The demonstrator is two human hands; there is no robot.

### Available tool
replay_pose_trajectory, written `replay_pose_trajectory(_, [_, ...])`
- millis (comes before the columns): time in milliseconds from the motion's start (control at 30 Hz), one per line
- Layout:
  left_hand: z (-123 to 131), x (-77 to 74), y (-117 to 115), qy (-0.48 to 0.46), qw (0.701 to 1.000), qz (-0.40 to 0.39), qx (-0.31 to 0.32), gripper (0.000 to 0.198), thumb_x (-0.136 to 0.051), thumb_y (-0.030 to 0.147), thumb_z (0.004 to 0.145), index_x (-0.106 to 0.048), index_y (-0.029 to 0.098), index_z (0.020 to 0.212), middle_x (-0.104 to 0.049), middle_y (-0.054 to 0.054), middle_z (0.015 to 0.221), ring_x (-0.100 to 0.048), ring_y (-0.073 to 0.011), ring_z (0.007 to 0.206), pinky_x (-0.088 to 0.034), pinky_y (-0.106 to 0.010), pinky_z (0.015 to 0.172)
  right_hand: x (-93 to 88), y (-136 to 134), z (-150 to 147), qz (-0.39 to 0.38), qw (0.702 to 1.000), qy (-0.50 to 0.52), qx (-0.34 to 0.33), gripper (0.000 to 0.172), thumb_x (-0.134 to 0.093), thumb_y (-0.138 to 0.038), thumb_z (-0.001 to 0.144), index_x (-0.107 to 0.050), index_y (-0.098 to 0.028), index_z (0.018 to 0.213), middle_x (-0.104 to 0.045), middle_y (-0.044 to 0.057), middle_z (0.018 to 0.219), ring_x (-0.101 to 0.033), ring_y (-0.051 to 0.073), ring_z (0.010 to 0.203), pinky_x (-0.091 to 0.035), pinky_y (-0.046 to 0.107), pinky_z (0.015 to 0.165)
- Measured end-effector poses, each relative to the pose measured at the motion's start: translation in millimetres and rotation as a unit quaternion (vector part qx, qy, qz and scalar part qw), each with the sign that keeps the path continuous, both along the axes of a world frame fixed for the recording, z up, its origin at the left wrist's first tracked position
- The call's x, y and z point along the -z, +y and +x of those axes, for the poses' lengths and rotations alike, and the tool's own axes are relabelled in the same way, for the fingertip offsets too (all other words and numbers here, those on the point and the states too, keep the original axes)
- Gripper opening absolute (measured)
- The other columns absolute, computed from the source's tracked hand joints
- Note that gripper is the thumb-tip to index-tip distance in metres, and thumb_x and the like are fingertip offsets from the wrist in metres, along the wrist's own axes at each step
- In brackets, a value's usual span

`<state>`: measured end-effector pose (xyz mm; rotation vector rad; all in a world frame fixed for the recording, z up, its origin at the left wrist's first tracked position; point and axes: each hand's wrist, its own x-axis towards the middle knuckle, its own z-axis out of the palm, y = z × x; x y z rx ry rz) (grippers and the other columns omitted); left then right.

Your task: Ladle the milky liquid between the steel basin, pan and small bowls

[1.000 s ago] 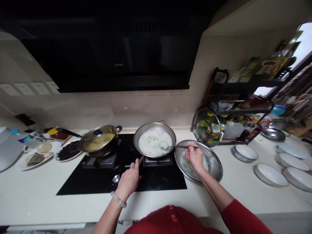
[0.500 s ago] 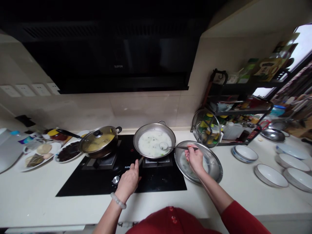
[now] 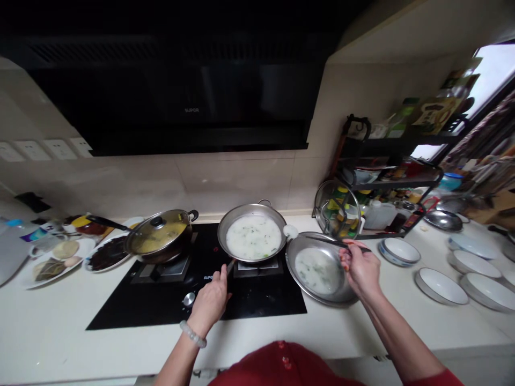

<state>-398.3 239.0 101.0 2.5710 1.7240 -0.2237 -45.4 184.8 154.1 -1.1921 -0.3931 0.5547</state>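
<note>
A steel pan [image 3: 251,236] of white soup with green bits sits on the right burner of the black cooktop [image 3: 161,300]. My left hand [image 3: 211,300] is closed round the pan's handle at its near side. My right hand [image 3: 361,266] grips the handle of a ladle [image 3: 291,231]. The ladle's full bowl hangs at the gap between the pan and a wide steel bowl [image 3: 322,268]. That bowl stands to the right of the pan and holds some of the same white soup.
A lidded pot [image 3: 159,238] of yellow food occupies the left burner. Plates of food [image 3: 56,257] lie at the far left. A glass lid [image 3: 337,209] leans on a black spice rack [image 3: 386,177]. Several white bowls [image 3: 442,279] stand on the right counter.
My right hand has lifted the ladle out of the pan and drawn it to the right, toward the steel bowl. My left hand has stayed on the pan handle.
</note>
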Motion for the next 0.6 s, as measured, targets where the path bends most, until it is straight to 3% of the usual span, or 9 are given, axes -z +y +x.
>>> replay_pose_trajectory(167, [-1.3, 1.7, 0.2, 0.000, 1.000, 0.002, 0.006, 0.066, -0.043, 0.022, 0.087, -0.017, 0.004, 0.144, -0.050, -0.023, 0.120, -0.064, -0.0227, 0.087, -0.048, -0.030, 0.070, 22.6, -36.8, 24.4, -0.044, 0.996, -0.040, 0.066, 0.032, -0.069, -0.037, 0.064, -0.059, -0.015, 0.085, -0.056, -0.002, 0.049, -0.046, 0.010, 0.036, -0.032, 0.019, 0.031])
replay_pose_trajectory(300, [-2.3, 1.2, -0.8, -0.002, 1.000, 0.005, 0.013, 0.063, -0.040, 0.022, 0.088, -0.016, 0.005, 0.145, -0.050, -0.023, 0.120, -0.063, -0.0229, 0.087, -0.048, -0.032, 0.072, 55.5, -65.6, 30.1, -0.105, 0.975, -0.191, 0.051, 0.039, -0.063, -0.046, 0.073, -0.060, -0.014, 0.096, -0.059, 0.000, 0.055, -0.051, 0.013, 0.041, -0.039, 0.023, 0.035])
replay_pose_trajectory(367, [-2.5, 1.3, -1.0, 0.000, 1.000, 0.008, 0.015, 0.063, -0.039, 0.022, 0.089, -0.016, 0.005, 0.145, -0.051, -0.023, 0.119, -0.063, -0.0233, 0.087, -0.048, -0.032, 0.071, 69.4, -79.4, 32.1, -0.118, 0.938, -0.324, 0.032, 0.035, -0.056, -0.043, 0.080, -0.061, -0.015, 0.099, -0.062, 0.002, 0.062, -0.055, 0.014, 0.047, -0.045, 0.025, 0.042])
replay_pose_trajectory(467, [-2.8, 2.4, -0.7, 0.001, 1.000, 0.010, 0.014, 0.063, -0.039, 0.021, 0.089, -0.016, 0.005, 0.145, -0.051, -0.022, 0.119, -0.064, -0.0230, 0.087, -0.048, -0.031, 0.069, 80.7, -98.2, 37.0, -0.075, 0.847, -0.526, 0.005, 0.021, -0.051, -0.027, 0.085, -0.064, -0.018, 0.100, -0.067, 0.007, 0.079, -0.064, 0.017, 0.066, -0.052, 0.030, 0.062])
replay_pose_trajectory(533, [-3.0, 3.4, -0.4, 0.001, 1.000, 0.012, 0.016, 0.062, -0.040, 0.021, 0.088, -0.017, 0.005, 0.145, -0.051, -0.022, 0.118, -0.064, -0.0228, 0.087, -0.047, -0.030, 0.069, 82.9, -107.8, 40.0, -0.039, 0.793, -0.607, -0.021, 0.022, -0.052, -0.018, 0.084, -0.064, -0.020, 0.102, -0.068, 0.009, 0.088, -0.066, 0.019, 0.080, -0.052, 0.032, 0.072])
replay_pose_trajectory(600, [-3.0, 3.8, -0.3, 0.001, 1.000, 0.017, 0.018, 0.062, -0.040, 0.021, 0.088, -0.018, 0.005, 0.144, -0.052, -0.022, 0.118, -0.064, -0.0226, 0.086, -0.047, -0.030, 0.068, 83.1, -112.6, 40.9, -0.029, 0.776, -0.629, -0.042, 0.024, -0.054, -0.015, 0.082, -0.065, -0.021, 0.103, -0.068, 0.009, 0.092, -0.066, 0.020, 0.086, -0.052, 0.033, 0.077])
